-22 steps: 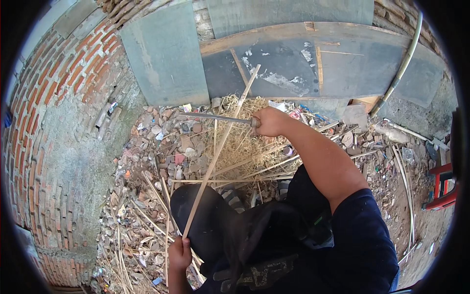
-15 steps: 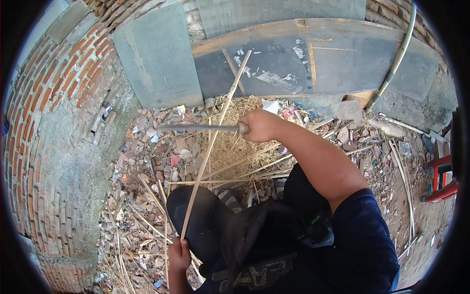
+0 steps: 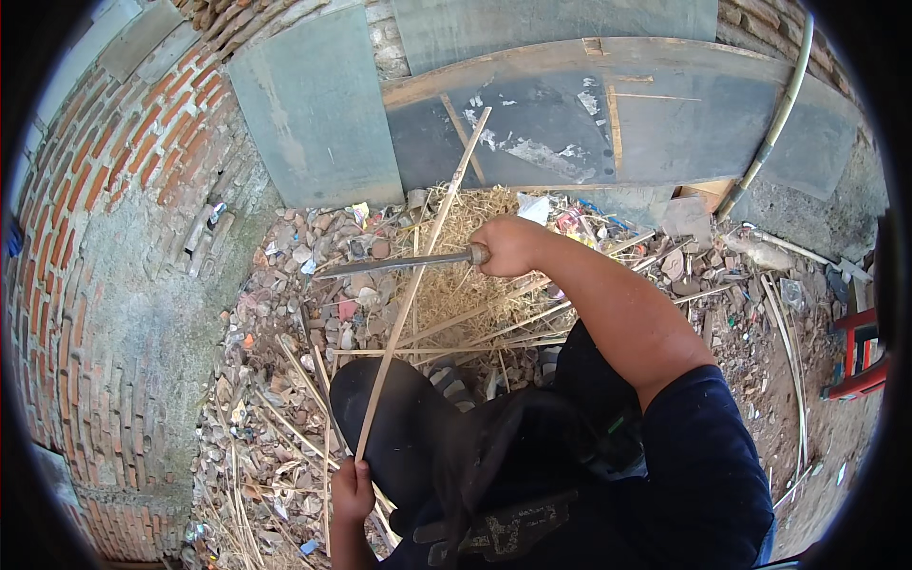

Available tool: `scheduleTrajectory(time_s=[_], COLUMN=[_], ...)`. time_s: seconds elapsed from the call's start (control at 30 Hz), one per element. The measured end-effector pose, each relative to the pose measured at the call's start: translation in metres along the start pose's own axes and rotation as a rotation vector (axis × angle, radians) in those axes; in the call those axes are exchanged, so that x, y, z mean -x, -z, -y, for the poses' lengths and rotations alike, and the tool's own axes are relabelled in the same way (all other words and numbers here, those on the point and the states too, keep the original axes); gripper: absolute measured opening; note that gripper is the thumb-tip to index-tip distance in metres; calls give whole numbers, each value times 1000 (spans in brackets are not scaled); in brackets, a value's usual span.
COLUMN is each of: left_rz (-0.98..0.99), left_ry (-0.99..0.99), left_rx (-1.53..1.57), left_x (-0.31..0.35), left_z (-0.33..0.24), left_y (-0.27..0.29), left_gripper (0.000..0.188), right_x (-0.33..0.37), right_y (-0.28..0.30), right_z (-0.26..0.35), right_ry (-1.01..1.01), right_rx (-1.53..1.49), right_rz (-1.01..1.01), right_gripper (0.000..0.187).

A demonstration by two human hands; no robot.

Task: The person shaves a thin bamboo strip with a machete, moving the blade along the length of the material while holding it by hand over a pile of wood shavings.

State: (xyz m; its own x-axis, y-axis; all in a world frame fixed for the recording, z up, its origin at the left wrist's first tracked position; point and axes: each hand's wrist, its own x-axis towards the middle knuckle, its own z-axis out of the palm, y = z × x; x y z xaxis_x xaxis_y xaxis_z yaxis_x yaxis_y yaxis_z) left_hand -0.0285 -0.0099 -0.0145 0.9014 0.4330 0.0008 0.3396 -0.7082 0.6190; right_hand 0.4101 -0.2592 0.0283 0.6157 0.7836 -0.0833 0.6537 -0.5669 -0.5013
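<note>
My left hand (image 3: 352,491) is closed round the near end of a long thin bamboo strip (image 3: 399,328). The strip slants over my left knee and away from me, its far end raised toward the back panels. In my right hand (image 3: 508,245) is the handle of a machete (image 3: 389,264), fingers wrapped round it. Its long narrow blade points left and crosses the strip about midway along; whether it lies on or under the strip is hard to make out. Below the crossing is a heap of pale shavings (image 3: 456,302).
Bamboo strips (image 3: 787,351) lie on the rubble to my right, with several more at my left. A brick wall (image 3: 114,313) rises on the left. Grey panels (image 3: 532,123) lean at the back, beside a pole (image 3: 774,123). A red stool (image 3: 855,356) stands far right.
The machete blade has tilted, its tip now lower toward me. The strip stays in my left hand at nearly the same slant. The whole view has shifted slightly.
</note>
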Motion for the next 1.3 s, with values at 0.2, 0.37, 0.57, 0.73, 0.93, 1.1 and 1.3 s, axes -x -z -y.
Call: scheduleTrajectory(time_s=[0.2,0.37,0.57,0.73,0.93,1.1,1.3], left_rz=[-9,-21,-20,-29,-9,-2,-26], left_ry=[-6,-9,-18,-13,17,12,-5], left_rx=[-15,-15,-54,-103,-76,-110,-64], left_x=[2,1,-2,1,1,0,2], left_z=[12,5,7,7,-1,5,9], left_y=[-3,-2,-2,0,1,0,-4], left_gripper=[46,46,44,45,46,47,47], right_x=[10,12,-4,-3,3,8,11], right_y=[4,8,-5,0,3,7,14], right_z=[8,11,-21,-23,-21,-21,-5], right_ry=[14,-3,-45,-57,-37,-20,13], right_rx=[-79,-31,-32,-31,-100,-9,-47], right_rz=[-37,-29,-66,-82,-71,-93,-126], right_gripper=[20,19,23,26,27,29,26])
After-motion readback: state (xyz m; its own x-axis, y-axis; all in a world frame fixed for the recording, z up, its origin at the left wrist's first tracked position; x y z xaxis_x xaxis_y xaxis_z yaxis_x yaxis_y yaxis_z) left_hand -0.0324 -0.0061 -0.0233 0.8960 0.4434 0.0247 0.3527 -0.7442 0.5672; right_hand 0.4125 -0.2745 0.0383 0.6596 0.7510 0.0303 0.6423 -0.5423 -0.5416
